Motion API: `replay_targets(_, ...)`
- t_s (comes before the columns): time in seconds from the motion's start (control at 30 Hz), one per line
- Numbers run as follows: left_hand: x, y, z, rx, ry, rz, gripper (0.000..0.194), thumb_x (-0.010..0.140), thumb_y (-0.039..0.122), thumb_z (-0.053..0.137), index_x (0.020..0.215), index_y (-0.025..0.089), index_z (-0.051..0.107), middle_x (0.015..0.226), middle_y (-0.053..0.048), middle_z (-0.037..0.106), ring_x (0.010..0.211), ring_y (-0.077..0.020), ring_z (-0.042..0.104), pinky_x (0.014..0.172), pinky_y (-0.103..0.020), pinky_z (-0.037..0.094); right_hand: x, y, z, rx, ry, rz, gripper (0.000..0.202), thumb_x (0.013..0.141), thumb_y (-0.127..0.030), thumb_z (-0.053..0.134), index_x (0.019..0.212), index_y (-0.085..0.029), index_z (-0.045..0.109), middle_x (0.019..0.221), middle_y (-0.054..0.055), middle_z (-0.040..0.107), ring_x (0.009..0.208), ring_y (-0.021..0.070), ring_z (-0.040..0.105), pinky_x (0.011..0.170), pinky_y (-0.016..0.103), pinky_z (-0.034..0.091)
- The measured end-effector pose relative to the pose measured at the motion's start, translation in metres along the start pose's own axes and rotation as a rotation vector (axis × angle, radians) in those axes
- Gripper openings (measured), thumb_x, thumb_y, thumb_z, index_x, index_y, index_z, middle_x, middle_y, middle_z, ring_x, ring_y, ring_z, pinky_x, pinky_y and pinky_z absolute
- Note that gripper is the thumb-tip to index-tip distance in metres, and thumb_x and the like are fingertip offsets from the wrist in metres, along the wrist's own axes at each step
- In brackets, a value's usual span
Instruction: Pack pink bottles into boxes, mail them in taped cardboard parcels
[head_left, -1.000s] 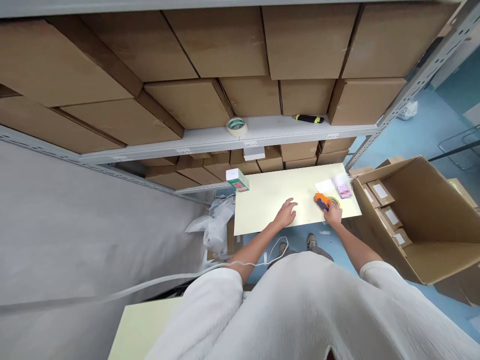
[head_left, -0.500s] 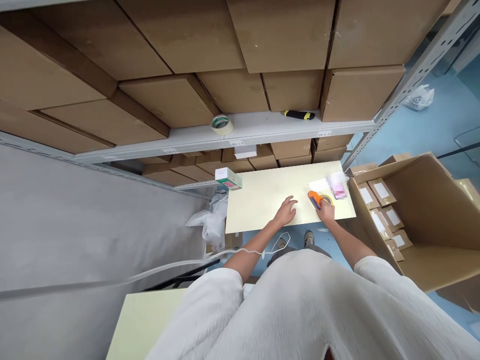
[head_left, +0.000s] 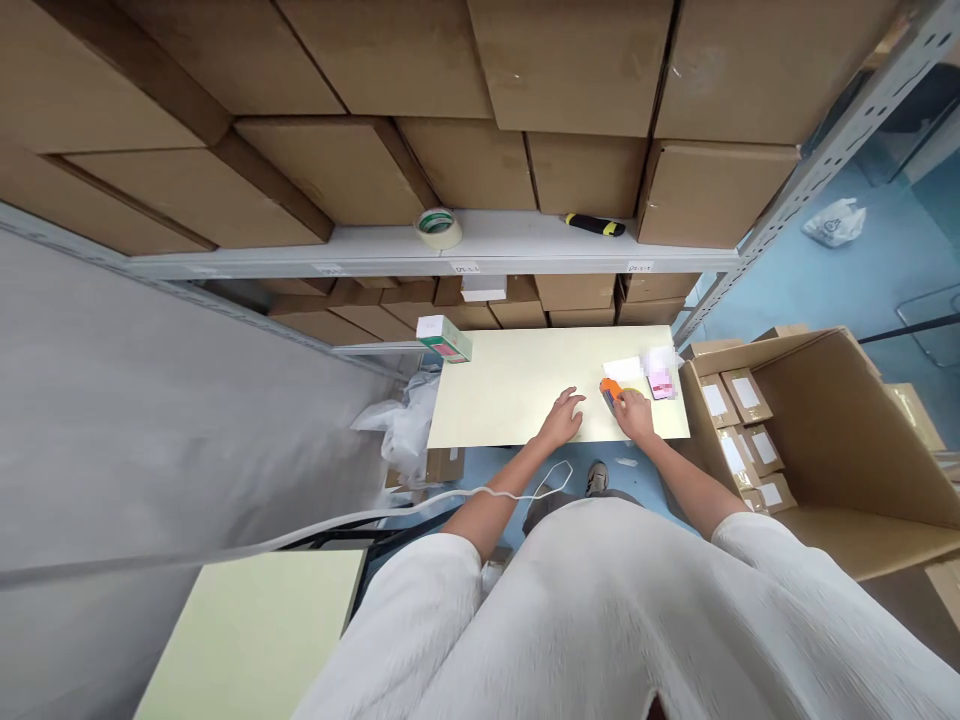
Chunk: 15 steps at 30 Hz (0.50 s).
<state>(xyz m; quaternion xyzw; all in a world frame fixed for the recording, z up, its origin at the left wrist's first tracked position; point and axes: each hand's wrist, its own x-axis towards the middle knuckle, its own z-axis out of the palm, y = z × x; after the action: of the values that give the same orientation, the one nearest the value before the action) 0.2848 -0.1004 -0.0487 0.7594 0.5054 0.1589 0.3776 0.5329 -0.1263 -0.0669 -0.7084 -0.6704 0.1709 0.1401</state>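
Observation:
Over the front part of the pale yellow table (head_left: 502,390), my left hand (head_left: 561,418) is open, with its fingers apart and nothing in it. My right hand (head_left: 634,414) is closed on an orange tape dispenser (head_left: 610,388), whose orange end points to the left. Part of the dispenser is hidden under the hand. Just behind it lie a white paper (head_left: 622,369) and a pink and white item (head_left: 661,374), blurred in the picture. A green and white box (head_left: 445,339) stands at the table's back left corner.
Shelves of cardboard boxes rise behind the table; a tape roll (head_left: 438,228) and a black and yellow cutter (head_left: 595,225) lie on the shelf edge. A large open carton (head_left: 862,440) with small boxes stands at the right. A white cable (head_left: 450,495) hangs across my left forearm.
My right hand has moved further over the tape dispenser, covering more of it. My left hand stays open in nearly the same place. The camera view has shifted slightly.

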Motion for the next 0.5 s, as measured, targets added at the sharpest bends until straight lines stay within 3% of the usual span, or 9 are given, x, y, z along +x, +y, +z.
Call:
replay_targets(0.27,-0.05,-0.012,-0.017,-0.015,0.133,-0.045,0.046,0.097,0.017,0.06,0.143,0.025,0.065,0.167,-0.013,0.05,0.16,-0.0297,0.045,0.132,-0.052,0.04,-0.003,-0.057,-0.007,0.021,-0.028,-0.189,0.03,0.107,-0.032,0.047,0.119,-0.02,0.071,0.125,0.015,0.074,0.117,0.0337,0.06,0.099,0.043,0.039)
replay_targets(0.5,-0.14,-0.036,-0.032,-0.048,0.245,-0.122,0.045,0.096,0.014,0.058,0.139,0.022,0.066,0.164,-0.014,0.051,0.159,-0.0304,0.045,0.132,-0.052,0.04,-0.038,-0.124,0.013,0.012,-0.123,-0.329,0.029,0.108,-0.03,0.047,0.121,-0.019,0.071,0.126,0.015,0.074,0.118,0.0322,0.061,0.101,0.042,0.039)
